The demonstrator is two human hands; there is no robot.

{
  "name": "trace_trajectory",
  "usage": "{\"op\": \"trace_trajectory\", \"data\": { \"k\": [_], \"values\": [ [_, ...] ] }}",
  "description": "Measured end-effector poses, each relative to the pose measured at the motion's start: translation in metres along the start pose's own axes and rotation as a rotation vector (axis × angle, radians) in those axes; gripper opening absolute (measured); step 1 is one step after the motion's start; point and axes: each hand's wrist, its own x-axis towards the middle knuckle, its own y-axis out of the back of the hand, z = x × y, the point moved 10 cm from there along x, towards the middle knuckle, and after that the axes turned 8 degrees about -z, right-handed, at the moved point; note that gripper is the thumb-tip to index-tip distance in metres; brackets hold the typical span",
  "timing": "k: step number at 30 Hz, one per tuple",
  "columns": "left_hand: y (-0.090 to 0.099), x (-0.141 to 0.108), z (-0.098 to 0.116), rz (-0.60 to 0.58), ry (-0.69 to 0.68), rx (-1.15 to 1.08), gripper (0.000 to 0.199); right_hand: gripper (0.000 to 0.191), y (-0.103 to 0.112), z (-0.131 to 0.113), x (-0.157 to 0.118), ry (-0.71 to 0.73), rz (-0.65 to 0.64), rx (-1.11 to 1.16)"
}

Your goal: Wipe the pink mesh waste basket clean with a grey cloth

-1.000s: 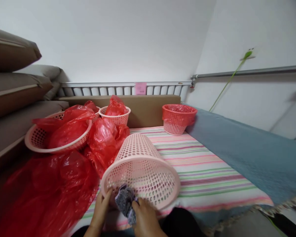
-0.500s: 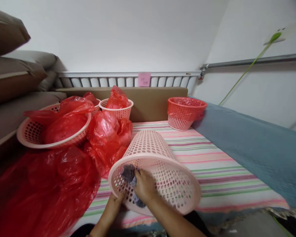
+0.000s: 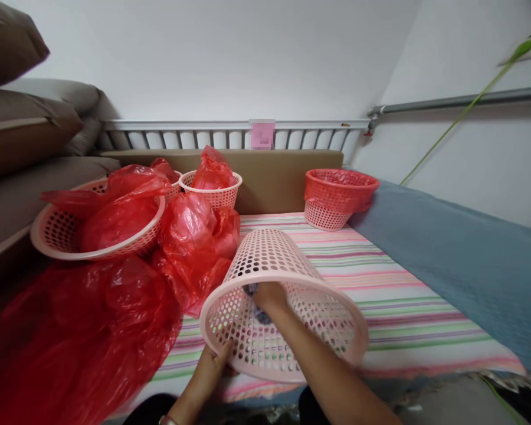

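**bedside_lurker:** White walls, striped sheet [image 3: 363, 277] on the bed, red plastic bags [image 3: 92, 319] piled all over the left side. A pink mesh basket [image 3: 274, 277] lay on its side near the front edge, mouth facing the person. Right hand [image 3: 271, 295] was shoved deep inside it, forearm running through the opening, fingers closed on a grey rag [image 3: 253, 290] against the inner wall. Left hand [image 3: 212, 367] cupped the lower rim from underneath, fingers curled around it.

**mesh_fan:** Any room around it?

**bedside_lurker:** Bags were touching the basket's left side. To its right the sheet was bare up to a blue blanket [image 3: 451, 260]. Another basket lined in red [image 3: 338, 198] sat well back by the headboard rail [image 3: 230, 127].
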Motion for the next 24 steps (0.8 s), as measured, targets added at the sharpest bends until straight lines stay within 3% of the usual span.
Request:
{"op": "trace_trajectory", "data": {
  "k": [4,8,11,13,14,17,18,19,22,24],
  "values": [
    [0.003,0.001,-0.002,0.019,-0.019,-0.028,0.090,0.033,-0.017,-0.019,-0.060,0.081,-0.039,-0.091],
    [0.004,0.003,0.005,-0.013,-0.075,-0.003,0.086,0.038,-0.035,-0.038,-0.132,0.204,-0.112,-0.180],
    [0.004,0.002,0.014,-0.036,-0.123,-0.004,0.078,0.034,-0.046,-0.032,-0.158,0.185,-0.353,-0.074],
    [0.004,0.001,0.014,-0.034,-0.107,-0.009,0.081,0.035,-0.029,-0.023,-0.153,0.135,-0.404,0.065],
    [0.003,0.000,0.012,-0.028,-0.083,-0.013,0.085,0.039,-0.009,-0.018,-0.144,0.103,-0.324,0.112],
    [0.002,0.000,0.004,-0.003,-0.017,-0.034,0.098,0.060,0.064,-0.008,-0.120,0.035,0.142,0.087],
    [0.002,0.000,0.002,0.005,-0.007,-0.043,0.099,0.064,0.075,-0.008,-0.116,0.020,0.221,0.059],
    [0.002,0.000,0.001,0.011,0.000,-0.051,0.099,0.067,0.074,-0.011,-0.112,0.036,0.213,0.052],
    [0.003,-0.001,-0.002,0.024,0.015,-0.065,0.095,0.058,0.030,-0.026,-0.104,0.189,-0.136,0.158],
    [0.003,-0.001,-0.001,0.020,0.010,-0.069,0.093,0.050,0.012,-0.025,-0.107,0.222,-0.241,0.209]
  ]
}}
